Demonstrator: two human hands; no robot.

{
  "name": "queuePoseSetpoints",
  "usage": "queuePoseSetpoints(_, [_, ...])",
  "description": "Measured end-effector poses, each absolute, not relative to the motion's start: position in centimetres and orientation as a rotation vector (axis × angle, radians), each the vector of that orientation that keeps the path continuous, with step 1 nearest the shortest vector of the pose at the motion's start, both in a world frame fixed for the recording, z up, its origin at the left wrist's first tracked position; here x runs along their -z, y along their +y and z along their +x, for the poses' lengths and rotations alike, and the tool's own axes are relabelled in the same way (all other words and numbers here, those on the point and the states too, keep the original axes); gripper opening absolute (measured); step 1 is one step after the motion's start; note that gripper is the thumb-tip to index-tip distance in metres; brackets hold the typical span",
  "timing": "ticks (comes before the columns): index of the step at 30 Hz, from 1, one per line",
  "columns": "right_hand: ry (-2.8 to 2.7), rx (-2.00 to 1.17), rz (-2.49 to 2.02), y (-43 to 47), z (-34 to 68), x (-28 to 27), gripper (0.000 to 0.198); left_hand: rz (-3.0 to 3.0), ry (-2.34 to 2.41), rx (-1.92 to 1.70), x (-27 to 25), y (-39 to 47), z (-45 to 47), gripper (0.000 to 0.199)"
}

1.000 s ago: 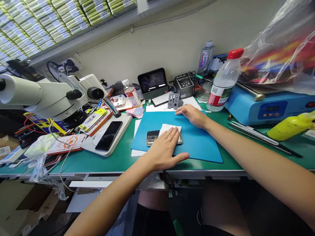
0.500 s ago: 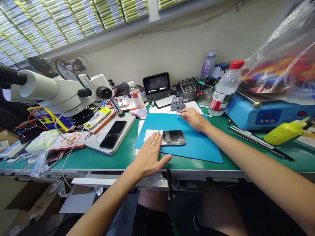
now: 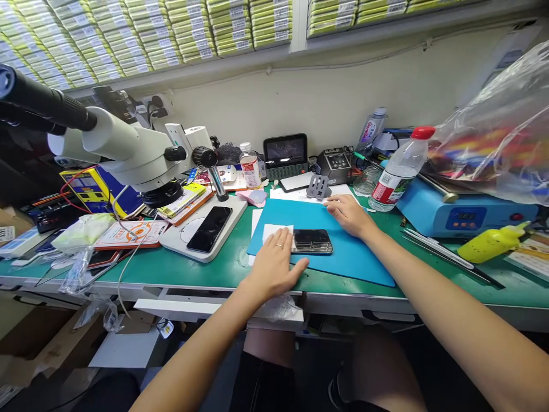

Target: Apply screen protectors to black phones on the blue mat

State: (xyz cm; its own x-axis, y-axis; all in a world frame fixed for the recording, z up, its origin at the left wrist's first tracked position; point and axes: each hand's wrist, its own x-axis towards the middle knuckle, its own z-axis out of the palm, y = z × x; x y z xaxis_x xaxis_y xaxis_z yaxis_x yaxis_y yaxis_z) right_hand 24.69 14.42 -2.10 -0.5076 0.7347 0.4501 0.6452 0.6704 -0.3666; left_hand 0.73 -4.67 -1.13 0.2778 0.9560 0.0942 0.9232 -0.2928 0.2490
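Observation:
My left hand (image 3: 278, 264) lies flat, fingers stretched out over a white tissue (image 3: 270, 230). Its fingertips press the tissue down at the left end of a dark, shiny smartphone (image 3: 315, 241). That phone rests on a blue mat (image 3: 355, 260), and its left end is hidden by the tissue and hand. At the mat's upper right edge rests my right hand (image 3: 349, 215), with nothing seen in it and its fingers loosely apart. Just beyond its fingertips stands a grey slotted phone stand (image 3: 318, 186).
To the left, a microscope (image 3: 132, 151) stands over its pale base, where a second smartphone (image 3: 210, 229) lies. On the right are a red-capped bottle (image 3: 398, 171), tweezers (image 3: 450, 254), a yellow squeeze bottle (image 3: 489, 245) and a blue machine (image 3: 467, 214). An open drawer (image 3: 180, 308) juts out below.
The camera view has shifted, so the bench appears a little further right. Both hands keep nearly the same places relative to the mat, tissue and phone.

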Motion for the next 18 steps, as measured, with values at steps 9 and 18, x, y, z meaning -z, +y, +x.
queuePoseSetpoints(9, [-2.274, -0.207, -1.049, 14.4, 24.8, 2.0, 0.080, 2.386, 1.834, -0.313, 1.3, -4.7, 1.1, 0.082])
queuePoseSetpoints(18, [-2.283, -0.183, -1.036, 14.6, 25.0, 2.1, 0.075, 2.379, 1.747, -0.378, 0.9, -3.3, 5.0, 0.088])
